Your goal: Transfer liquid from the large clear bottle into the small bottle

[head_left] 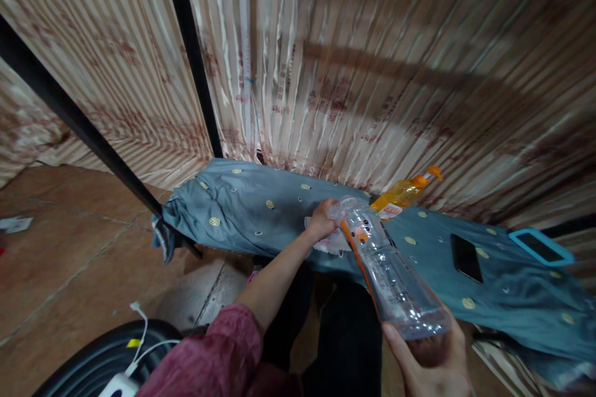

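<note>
The clear bottle (pixel 393 273) is off the table and tilted neck-away, its base gripped in your right hand (pixel 431 356); whether a cap remains is too blurred to tell. Your left hand (pixel 322 218) is closed at the neck, fingers curled, just above the blue cloth (pixel 261 217) near the orange bottle (pixel 404 193).

Bg: striped beige/brown curtain (pixel 372 74) w/ faded red print fills upper frame, shadow band across upper right. Two black poles: one diagonal at left (pixel 69 111), one near-vertical upper center-left (pixel 190 49). Floor (pixel 69 248) lower left, brown tiles w/ grout lines, white scrap at far left edge. Teal-blue cloth (pixel 261 211) w/ gold dots covers low surface, center to right. Light dim, warm.
</note>
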Action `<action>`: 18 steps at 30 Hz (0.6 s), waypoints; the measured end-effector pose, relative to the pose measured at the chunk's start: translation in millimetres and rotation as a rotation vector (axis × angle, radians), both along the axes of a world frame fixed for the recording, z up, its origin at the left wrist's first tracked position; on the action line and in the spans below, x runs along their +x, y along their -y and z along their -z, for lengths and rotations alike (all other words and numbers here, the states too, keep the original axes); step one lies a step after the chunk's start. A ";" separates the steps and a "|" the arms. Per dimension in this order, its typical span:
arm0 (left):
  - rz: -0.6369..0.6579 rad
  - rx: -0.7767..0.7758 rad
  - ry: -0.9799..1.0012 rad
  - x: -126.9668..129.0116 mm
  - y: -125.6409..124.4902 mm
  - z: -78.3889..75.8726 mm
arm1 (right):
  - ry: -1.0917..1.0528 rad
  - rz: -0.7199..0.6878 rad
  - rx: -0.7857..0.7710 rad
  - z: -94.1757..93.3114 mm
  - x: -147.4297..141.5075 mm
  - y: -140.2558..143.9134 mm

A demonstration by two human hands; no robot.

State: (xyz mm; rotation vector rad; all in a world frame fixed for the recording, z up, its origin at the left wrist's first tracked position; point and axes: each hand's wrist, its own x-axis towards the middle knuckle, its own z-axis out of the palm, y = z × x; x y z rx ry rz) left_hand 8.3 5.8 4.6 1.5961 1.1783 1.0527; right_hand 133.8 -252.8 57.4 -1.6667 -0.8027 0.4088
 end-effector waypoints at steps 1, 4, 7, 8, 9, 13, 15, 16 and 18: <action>-0.002 0.007 -0.001 0.0 0.1 -0.1 | 0.002 -0.004 0.005 -2.9 -2.9 0.1; 0.006 0.021 -0.014 -0.4 0.4 -1.4 | 0.037 0.018 0.020 -12.4 -12.6 -0.1; 0.020 0.027 -0.018 -1.3 0.9 -3.0 | 0.050 0.045 0.004 -16.5 -16.6 0.0; 0.021 0.025 -0.012 -1.5 1.2 -3.3 | 0.040 0.042 -0.001 -16.3 -16.5 0.1; 0.021 0.023 -0.004 -1.7 1.5 -3.4 | 0.027 0.036 -0.004 -15.8 -16.1 0.2; 0.018 0.013 0.004 -1.5 1.9 -3.2 | 0.043 0.037 -0.001 -17.0 -18.0 0.1; 0.018 0.015 -0.009 -1.1 1.6 -3.3 | 0.067 0.050 -0.003 -21.1 -21.6 0.0; 0.019 0.016 -0.015 -0.9 1.4 -3.5 | 0.077 0.058 -0.010 -23.2 -23.3 -0.1; 0.021 0.016 -0.019 -0.6 1.0 -4.1 | 0.086 0.077 -0.025 -25.9 -25.5 -0.3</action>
